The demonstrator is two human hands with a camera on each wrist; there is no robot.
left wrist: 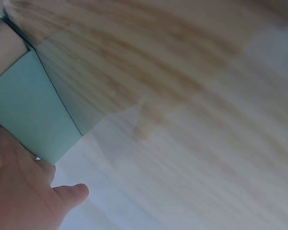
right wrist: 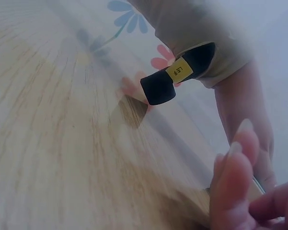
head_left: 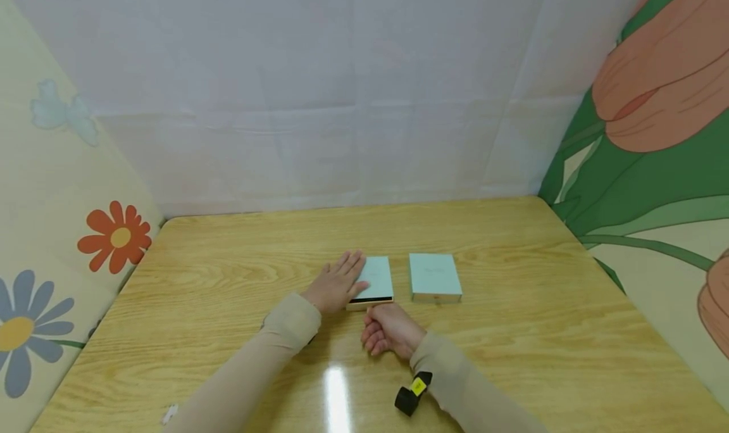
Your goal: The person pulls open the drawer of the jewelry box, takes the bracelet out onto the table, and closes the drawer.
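My left hand lies with straight fingers across the left part of a pale mint-green box in the head view. A dark strip runs along the box's front edge, above a beige front face. My right hand is at that front edge, its fingers curled and the thumb side against the box. Its exact grip is partly hidden. In the left wrist view, the box's green side rises beside the left palm. The right wrist view shows bent right fingers close to the box's edge. To the right sits a second mint-green box.
Both boxes lie on a wood-grain table. Behind it hangs a white cloth, with flower-patterned panels at the left and right. A black strap with a yellow label is on the right wrist. A small white scrap lies near the front left.
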